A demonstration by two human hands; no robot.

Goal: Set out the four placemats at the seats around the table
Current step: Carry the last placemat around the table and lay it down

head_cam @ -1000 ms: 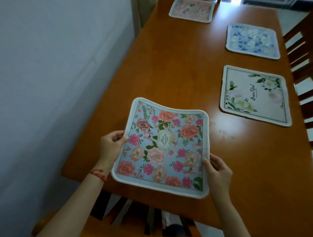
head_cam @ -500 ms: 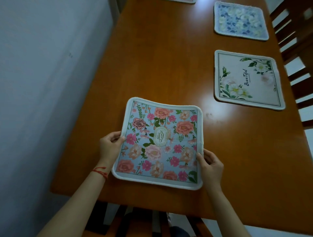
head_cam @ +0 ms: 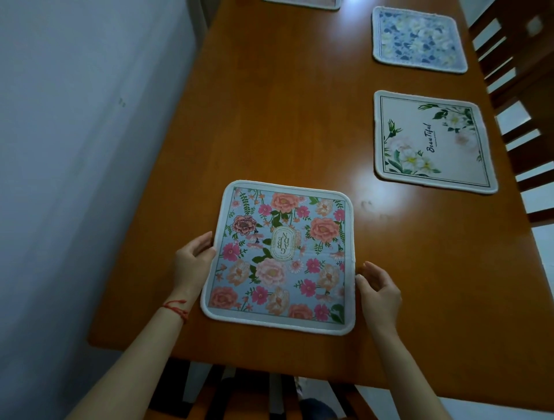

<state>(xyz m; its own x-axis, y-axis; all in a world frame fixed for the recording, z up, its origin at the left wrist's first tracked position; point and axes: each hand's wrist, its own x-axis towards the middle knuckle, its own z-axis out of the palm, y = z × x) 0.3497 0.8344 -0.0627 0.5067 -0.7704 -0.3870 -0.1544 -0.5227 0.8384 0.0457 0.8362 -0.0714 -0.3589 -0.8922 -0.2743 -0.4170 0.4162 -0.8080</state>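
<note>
Four placemats show on one long orange-brown wooden bench (head_cam: 299, 120), which runs from the near edge toward 12 o'clock beside a pale grey wall (head_cam: 75, 150) at 9 o'clock. Dark wooden slatted chairs (head_cam: 515, 90) stand along the bench at 3 o'clock, and another chair's slats (head_cam: 227, 392) show under the near edge at 6 o'clock.

Nearest the person lies the light-blue square cloth placemat with pink and peach flowers (head_cam: 281, 254), flat on the bench close to its near edge. At 2 o'clock from it, well apart, lies the cream square placemat with white flowers and dark script (head_cam: 431, 141). Beyond that, toward 1 o'clock, lies the blue-and-white floral square placemat (head_cam: 418, 39). Only a pale sliver of the fourth placemat (head_cam: 302, 3) shows at 12 o'clock, cut by the frame.

At 9 o'clock of the near placemat, the left hand (head_cam: 192, 263) pinches its left edge, thumb on top and fingers curled below. At 3 o'clock the right hand (head_cam: 379, 289) is loosely open, fingertips touching the right edge without clasping it. A red string bracelet (head_cam: 177, 310) circles the left wrist.
</note>
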